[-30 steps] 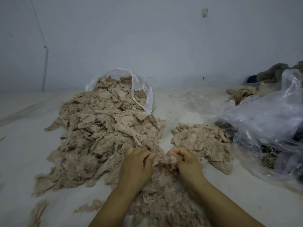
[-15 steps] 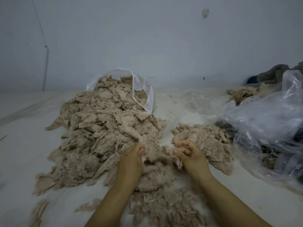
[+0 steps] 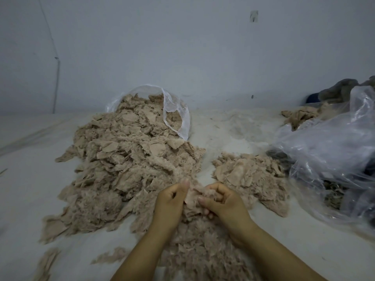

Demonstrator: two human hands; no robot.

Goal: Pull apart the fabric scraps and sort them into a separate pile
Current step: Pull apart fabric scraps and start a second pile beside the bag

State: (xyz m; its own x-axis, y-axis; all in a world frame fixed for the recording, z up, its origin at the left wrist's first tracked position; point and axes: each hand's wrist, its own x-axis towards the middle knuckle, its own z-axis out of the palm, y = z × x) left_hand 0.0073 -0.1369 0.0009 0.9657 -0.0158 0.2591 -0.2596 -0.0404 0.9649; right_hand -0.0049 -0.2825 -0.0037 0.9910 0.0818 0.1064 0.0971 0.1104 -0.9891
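Both hands, left [image 3: 172, 201] and right [image 3: 221, 201], pinch one fabric scrap [image 3: 192, 197] between them, just beside the big pile's [image 3: 125, 159] near edge.

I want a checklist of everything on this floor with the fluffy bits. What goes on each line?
Surface: pale floor or sheet, dusty, with stray fluff.
Job's things: big heap of beige fabric scraps spilling from a clear bag; smaller pile to its right; one scrap held between both hands.
Clutter: crumpled plastic bag at right with dark contents; more beige and grey cloth behind it.
Grippers: left hand and right hand both pinch the scrap.
Cables: thin cord running down the wall at left.
Surroundings: plain grey wall with a small mark.
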